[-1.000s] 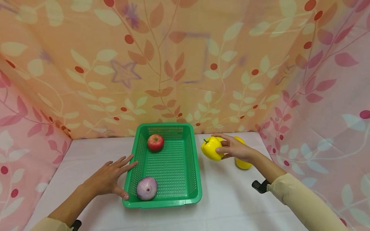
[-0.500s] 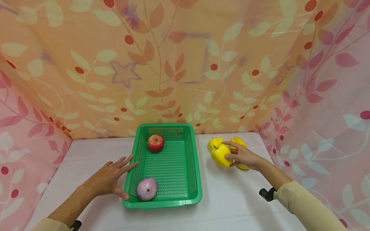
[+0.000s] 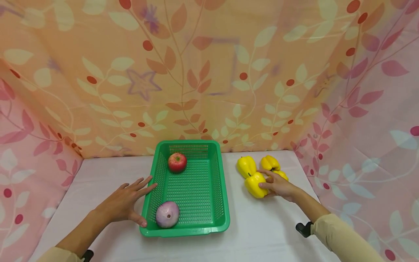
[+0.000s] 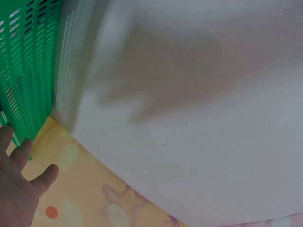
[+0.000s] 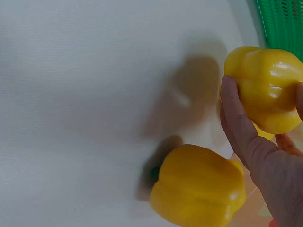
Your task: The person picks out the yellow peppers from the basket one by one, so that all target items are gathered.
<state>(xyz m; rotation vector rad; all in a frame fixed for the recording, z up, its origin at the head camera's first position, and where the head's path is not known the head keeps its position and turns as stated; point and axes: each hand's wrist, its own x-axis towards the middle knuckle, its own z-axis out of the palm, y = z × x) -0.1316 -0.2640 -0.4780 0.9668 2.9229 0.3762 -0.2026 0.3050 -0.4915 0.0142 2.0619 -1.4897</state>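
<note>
My right hand [image 3: 280, 187] grips a yellow bell pepper [image 3: 255, 185], fingers along one side and thumb on the other, as the right wrist view shows. Just behind that pepper stands another yellow bell pepper [image 3: 246, 166]. More yellow pepper [image 3: 270, 162] shows beyond the right hand, partly covered by it. In the right wrist view, a bell pepper [image 5: 199, 187] lies on its side below the held one. My left hand [image 3: 126, 200] is spread, its fingertips right at the left rim of a green plastic basket [image 3: 226, 203].
Inside the basket are a red apple [image 3: 177, 162] at the back left and a purple onion [image 3: 167, 214] at the front left. The basket stands on a white-covered table [image 3: 255, 233]. Floral cloth [image 3: 209, 80] hangs behind and along both sides.
My right hand has carried the bell pepper to the right and toward me, from beside the basket to in front of the rear pepper. The left hand has stayed in place.
</note>
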